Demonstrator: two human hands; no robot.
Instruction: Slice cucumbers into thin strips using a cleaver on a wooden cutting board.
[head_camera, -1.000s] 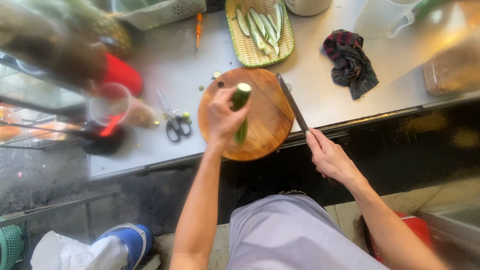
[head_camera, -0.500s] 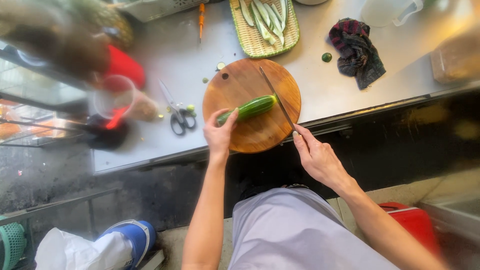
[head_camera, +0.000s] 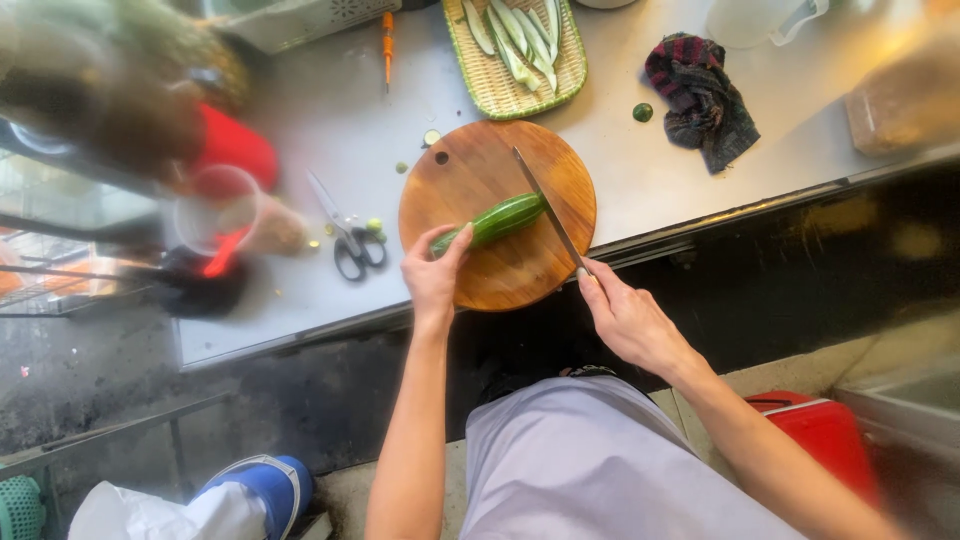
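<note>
Your left hand (head_camera: 432, 275) pins the near end of a green cucumber (head_camera: 497, 221) lying flat across a round wooden cutting board (head_camera: 470, 170), fingers closed on it, while your right hand (head_camera: 622, 318) is wrapped tight around the handle of a long knife (head_camera: 545, 205) whose blade rests over the cucumber's far end. The board sits at the front edge of a steel worktop (head_camera: 640, 190). Beyond it lie a woven tray (head_camera: 495, 95) of sliced cucumber strips, an orange-handled peeler (head_camera: 387, 42), a dark plaid cloth (head_camera: 703, 95) and a cut green stub (head_camera: 642, 112); black-handled scissors (head_camera: 346, 234) lie just left of the board.

The likely hazards: the round cucumber could roll under the blade, since only one end is held, sending the edge off line. Your left fingertips point along the cucumber toward the knife, so a slip could carry the blade towards them. The board's near rim appears to lie close to the worktop's edge, and hard downward pressure there might shift it.
</note>
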